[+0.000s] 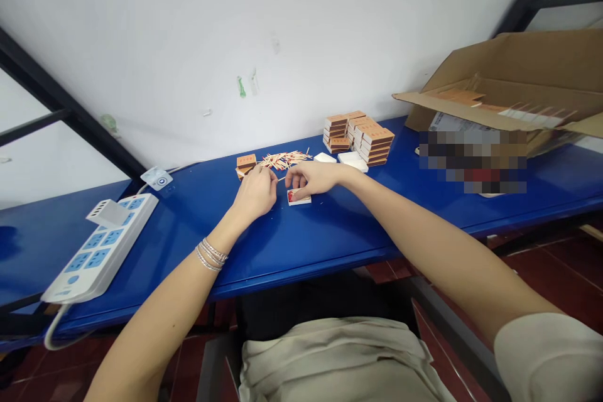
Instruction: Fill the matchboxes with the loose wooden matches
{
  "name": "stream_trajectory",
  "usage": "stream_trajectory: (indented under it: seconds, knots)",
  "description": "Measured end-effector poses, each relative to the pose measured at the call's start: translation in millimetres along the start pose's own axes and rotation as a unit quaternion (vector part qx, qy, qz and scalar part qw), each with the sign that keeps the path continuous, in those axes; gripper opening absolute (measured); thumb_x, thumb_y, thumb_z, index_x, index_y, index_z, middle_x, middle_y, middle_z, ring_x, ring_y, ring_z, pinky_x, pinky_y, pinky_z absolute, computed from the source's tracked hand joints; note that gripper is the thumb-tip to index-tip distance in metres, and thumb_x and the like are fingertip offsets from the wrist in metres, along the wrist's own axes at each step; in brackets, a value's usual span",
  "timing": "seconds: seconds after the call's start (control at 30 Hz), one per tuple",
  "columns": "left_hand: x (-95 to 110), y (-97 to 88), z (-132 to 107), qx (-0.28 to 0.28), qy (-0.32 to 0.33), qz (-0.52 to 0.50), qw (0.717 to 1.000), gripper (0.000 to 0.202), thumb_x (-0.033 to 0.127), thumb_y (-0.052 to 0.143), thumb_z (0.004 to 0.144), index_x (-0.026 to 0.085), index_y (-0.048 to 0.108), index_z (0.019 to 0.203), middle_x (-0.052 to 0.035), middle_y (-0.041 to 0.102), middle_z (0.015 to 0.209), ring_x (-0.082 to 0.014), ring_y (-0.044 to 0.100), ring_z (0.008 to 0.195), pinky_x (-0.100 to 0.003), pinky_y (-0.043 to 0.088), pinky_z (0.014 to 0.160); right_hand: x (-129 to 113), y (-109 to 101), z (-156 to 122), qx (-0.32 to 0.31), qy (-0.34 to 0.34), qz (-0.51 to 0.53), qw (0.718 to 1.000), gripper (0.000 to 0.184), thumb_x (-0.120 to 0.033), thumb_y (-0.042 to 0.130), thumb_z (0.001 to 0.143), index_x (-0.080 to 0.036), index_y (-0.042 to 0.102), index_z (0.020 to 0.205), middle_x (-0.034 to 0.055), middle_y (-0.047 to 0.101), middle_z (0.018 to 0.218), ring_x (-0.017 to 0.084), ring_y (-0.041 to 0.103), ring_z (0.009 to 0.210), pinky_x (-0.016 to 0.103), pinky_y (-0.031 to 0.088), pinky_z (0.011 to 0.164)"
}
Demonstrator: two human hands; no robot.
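Note:
A matchstick (pixel 282 179) sticks out from the pinched thumb and forefinger of my left hand (pixel 257 193). Its other end comes close to the fingertips of my right hand (pixel 316 177); whether they touch it I cannot tell. My right fingers are bent and apart from the thumb, which reaches down at a small white matchbox tray (pixel 300 200) with red-tipped matches in it. Behind both hands lies a loose heap of matches (pixel 285 159). A few closed matchboxes (pixel 246 160) are just beyond my left hand, partly hidden by it.
Stacked matchboxes (pixel 372 134) stand by the wall, with white trays (pixel 352 161) before them. At right is an open cardboard carton (pixel 513 69) with a blurred patch before it. A white power strip (pixel 106 242) lies left on the blue table (pixel 301 235).

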State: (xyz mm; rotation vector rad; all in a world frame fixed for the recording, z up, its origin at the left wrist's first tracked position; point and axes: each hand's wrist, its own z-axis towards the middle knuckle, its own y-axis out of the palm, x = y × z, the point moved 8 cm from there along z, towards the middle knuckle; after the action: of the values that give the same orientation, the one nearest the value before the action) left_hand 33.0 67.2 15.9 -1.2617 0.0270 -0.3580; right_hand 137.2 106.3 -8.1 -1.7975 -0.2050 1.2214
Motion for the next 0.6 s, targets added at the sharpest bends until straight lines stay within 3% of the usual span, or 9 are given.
stream_trajectory:
  seconds: [0.13,0.27,0.43,0.6]
  knots:
    - [0,2.9,0,-0.006,0.004,-0.038,0.999,0.011,0.016,0.046,0.088,0.015,0.057,0.087,-0.0107,0.060,0.092,-0.0229,0.059,0.089,-0.038,0.047,0.084,3,-14,-6,0.027,0.010,0.003,1.000,0.047,-0.039,0.079,0.063,-0.015,0.063,0.099,0.0070,0.071,0.091,0.016,0.064,0.075,0.026,0.047,0.063]
    - [13,6.8,-2,-0.025,0.060,-0.091,0.994,0.011,0.016,0.047,0.087,0.016,0.058,0.085,-0.0077,0.061,0.088,-0.0197,0.058,0.084,-0.035,0.047,0.081,4,-32,-12,0.079,0.012,-0.008,0.997,0.033,-0.037,0.073,0.068,-0.015,0.064,0.091,0.0056,0.070,0.085,0.015,0.063,0.071,0.026,0.045,0.062]
    - [31,12.2,-8,-0.070,0.111,-0.122,0.984,0.011,0.016,0.048,0.086,0.016,0.059,0.083,-0.0056,0.060,0.086,-0.0173,0.057,0.082,-0.032,0.046,0.080,-3,-25,-14,0.028,-0.006,-0.007,1.000,0.019,-0.031,0.068,0.069,-0.015,0.067,0.080,0.0029,0.068,0.073,0.014,0.060,0.068,0.025,0.045,0.062]
    - [27,9.1,-7,-0.063,0.099,-0.140,0.983,0.009,0.021,0.050,0.087,0.017,0.058,0.087,-0.0043,0.059,0.084,-0.0160,0.055,0.077,-0.031,0.045,0.074,-2,-19,-14,-0.002,0.006,-0.031,0.999,0.022,-0.036,0.068,0.069,-0.016,0.068,0.080,0.0025,0.069,0.072,0.015,0.061,0.068,0.026,0.043,0.061]
